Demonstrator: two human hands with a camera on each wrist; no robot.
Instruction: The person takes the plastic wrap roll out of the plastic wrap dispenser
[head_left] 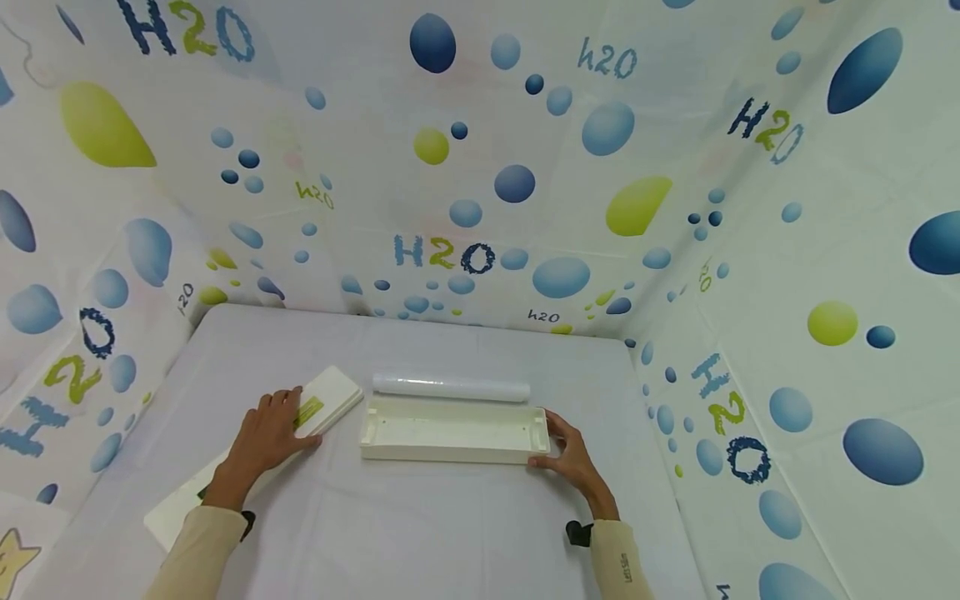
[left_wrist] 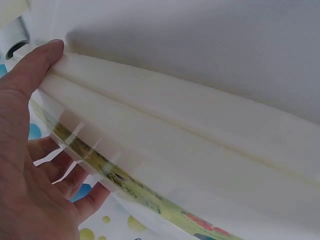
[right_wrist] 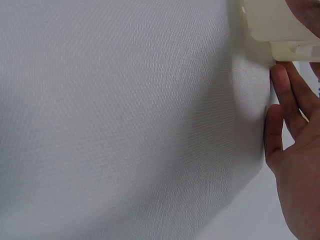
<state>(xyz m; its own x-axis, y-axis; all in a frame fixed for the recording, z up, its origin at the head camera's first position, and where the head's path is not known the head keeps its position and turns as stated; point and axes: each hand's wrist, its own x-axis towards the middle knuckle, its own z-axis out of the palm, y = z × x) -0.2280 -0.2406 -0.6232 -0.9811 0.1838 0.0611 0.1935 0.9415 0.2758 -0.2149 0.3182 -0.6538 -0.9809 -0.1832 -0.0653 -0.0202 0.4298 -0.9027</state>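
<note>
A long cream plastic cover (head_left: 335, 390) with a green printed label lies slantwise at the left of the table. My left hand (head_left: 264, 435) grips it across its width, thumb on the near edge and fingers over the labelled face. In the left wrist view the thumb and fingers straddle the cover (left_wrist: 165, 132). A matching open cream box (head_left: 455, 454), long and shallow, lies in the middle with its hollow side up. My right hand (head_left: 573, 458) holds its right end, thumb at the front corner and fingers behind. Directly behind the box is a shiny roll of plastic film (head_left: 450, 388).
A white cloth covers the table (head_left: 420, 533). White sheets printed with blue and green drops and "H2O" hang as walls (head_left: 480, 158) at the back and both sides. Dark straps show at both wrists, next to beige sleeves (head_left: 197, 546).
</note>
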